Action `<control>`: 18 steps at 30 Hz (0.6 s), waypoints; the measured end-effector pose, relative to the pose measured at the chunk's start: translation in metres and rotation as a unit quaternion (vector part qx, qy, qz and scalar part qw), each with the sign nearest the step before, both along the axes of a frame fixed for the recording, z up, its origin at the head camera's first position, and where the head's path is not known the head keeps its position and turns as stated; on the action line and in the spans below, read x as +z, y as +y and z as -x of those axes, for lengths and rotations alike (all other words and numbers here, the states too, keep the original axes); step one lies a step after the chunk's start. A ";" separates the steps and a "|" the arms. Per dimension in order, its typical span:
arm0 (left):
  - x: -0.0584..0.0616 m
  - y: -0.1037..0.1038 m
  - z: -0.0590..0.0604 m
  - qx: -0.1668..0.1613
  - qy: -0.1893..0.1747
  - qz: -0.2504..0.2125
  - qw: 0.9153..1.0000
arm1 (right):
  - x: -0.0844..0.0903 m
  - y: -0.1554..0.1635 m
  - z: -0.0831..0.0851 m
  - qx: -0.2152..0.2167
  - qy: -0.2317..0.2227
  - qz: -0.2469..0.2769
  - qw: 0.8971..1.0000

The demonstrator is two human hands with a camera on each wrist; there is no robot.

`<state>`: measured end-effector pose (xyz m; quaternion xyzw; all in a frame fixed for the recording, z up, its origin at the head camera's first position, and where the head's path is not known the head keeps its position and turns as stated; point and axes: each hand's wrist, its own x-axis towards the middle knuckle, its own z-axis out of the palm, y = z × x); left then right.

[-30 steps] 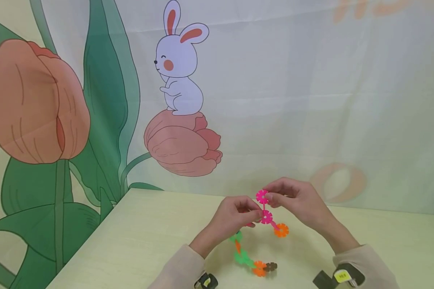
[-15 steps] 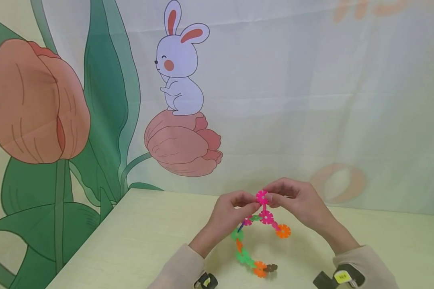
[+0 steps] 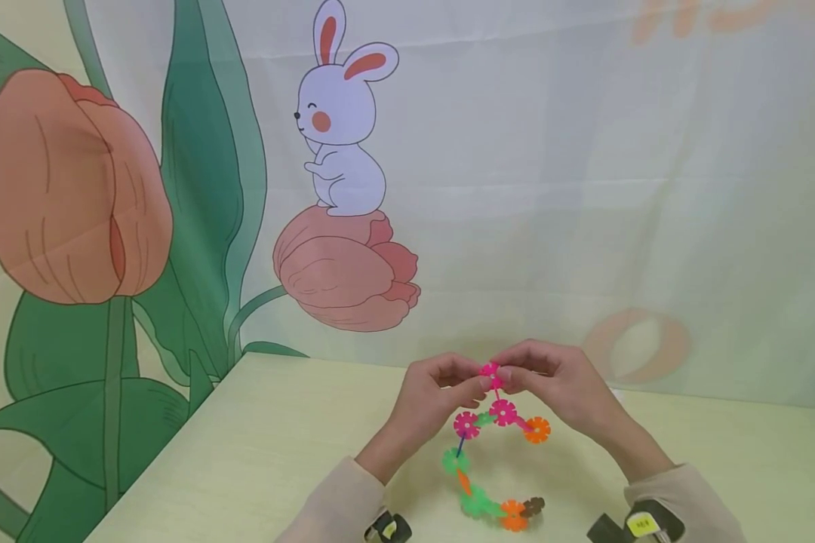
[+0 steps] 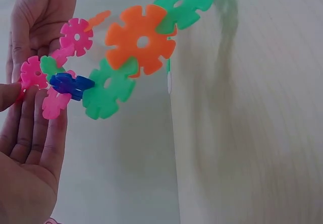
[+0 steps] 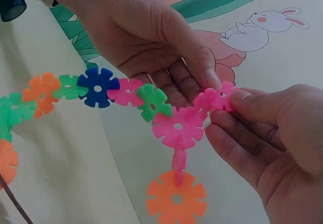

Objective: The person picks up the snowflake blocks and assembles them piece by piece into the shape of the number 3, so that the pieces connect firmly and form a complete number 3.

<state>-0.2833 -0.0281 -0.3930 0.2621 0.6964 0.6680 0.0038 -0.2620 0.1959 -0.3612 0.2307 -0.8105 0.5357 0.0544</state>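
Observation:
A chain of slotted plastic snowflake discs hangs above the table from a pink disc (image 3: 492, 375) at its top. My right hand (image 3: 562, 378) pinches that disc between thumb and fingertips. From the other side my left hand (image 3: 441, 391) pinches it too, thumb against its edge in the right wrist view. Below is another pink disc (image 3: 502, 412), where the chain forks. One short branch ends in an orange disc (image 3: 537, 430). The longer branch curves down through green, pink, blue (image 5: 98, 88) and orange pieces to a brown disc (image 3: 533, 506).
The pale table (image 3: 299, 422) extends beneath both hands, its left edge running diagonally. Behind it hangs a cloth backdrop (image 3: 489, 188) printed with tulips and a white rabbit. Wrist cameras (image 3: 641, 520) sit on both sleeves.
My left hand has moved up from the lower pink disc to the top one. The dangling branches have swung a little to the right. My right hand keeps its grip.

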 end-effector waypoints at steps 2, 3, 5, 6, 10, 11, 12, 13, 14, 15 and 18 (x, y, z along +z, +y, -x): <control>0.000 0.000 0.000 0.000 -0.002 -0.002 1.000 | 0.000 0.000 0.000 -0.001 0.000 -0.001 1.000; 0.000 0.000 0.000 -0.001 -0.004 -0.004 1.000 | 0.000 0.000 0.000 -0.001 0.000 -0.002 1.000; 0.000 0.000 -0.001 -0.003 -0.006 -0.008 1.000 | 0.000 0.000 0.000 -0.002 0.000 -0.002 1.000; 0.000 0.000 -0.001 -0.004 -0.008 -0.010 1.000 | 0.000 0.000 0.000 -0.001 -0.001 -0.001 1.000; -0.001 0.000 -0.001 -0.006 -0.012 -0.014 1.000 | 0.000 0.000 0.000 0.001 -0.003 0.002 1.000; -0.001 0.000 0.000 -0.006 -0.013 -0.014 1.000 | 0.000 0.000 0.000 0.001 -0.004 0.002 1.000; -0.001 0.000 0.000 -0.006 -0.014 -0.014 1.000 | 0.000 0.000 0.000 0.002 -0.004 0.003 1.000; -0.002 0.000 0.000 -0.007 -0.015 -0.015 1.000 | 0.000 0.000 0.000 0.002 -0.005 0.005 1.000; -0.002 0.000 0.000 -0.008 -0.016 -0.015 1.000 | 0.000 0.000 0.000 0.002 -0.006 0.006 1.000; -0.002 0.000 0.000 -0.009 -0.018 -0.017 1.000 | 0.000 0.000 0.000 0.001 -0.007 0.007 1.000; -0.003 0.001 0.000 -0.009 -0.024 -0.019 0.999 | 0.000 0.000 0.000 0.000 -0.010 0.009 1.000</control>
